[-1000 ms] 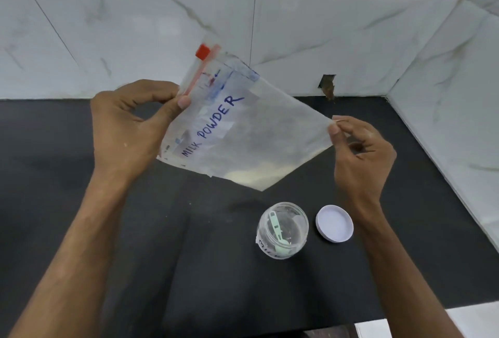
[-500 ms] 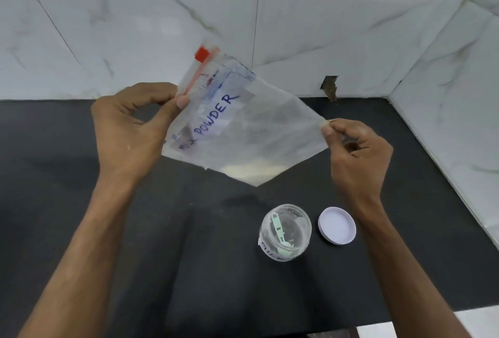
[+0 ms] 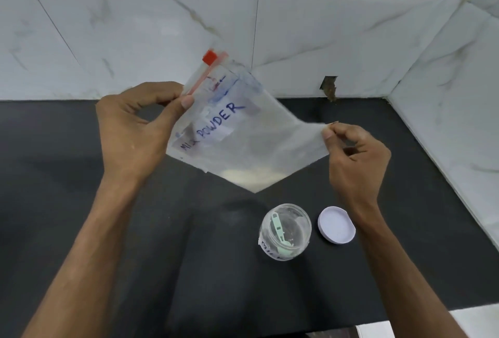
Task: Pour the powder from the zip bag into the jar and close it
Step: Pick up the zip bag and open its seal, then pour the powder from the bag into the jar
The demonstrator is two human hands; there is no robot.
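While the left hand (image 3: 132,132) and right hand (image 3: 356,159) pinch the zip bag (image 3: 256,143) by opposite corners, sensibly, it looks light and floppy.

The zip bag (image 3: 251,146) is thin, cloudy, crinkled clear plastic with a red plastic slider (image 3: 210,57). The jar (image 3: 285,231) is glossy clear plastic; its lid (image 3: 336,228) is smooth and matt. The tabletop (image 3: 81,175) is matt black, the wall tiles (image 3: 324,27) glossy marble-look.

One wide-angle camera, worn on the head, gives our only view: we look forward and down at the black counter (image 3: 81,202) from close range, left hand (image 3: 135,132) and right hand (image 3: 356,159) holding the zip bag (image 3: 256,148) mid-frame, tiled wall (image 3: 324,27) beyond.
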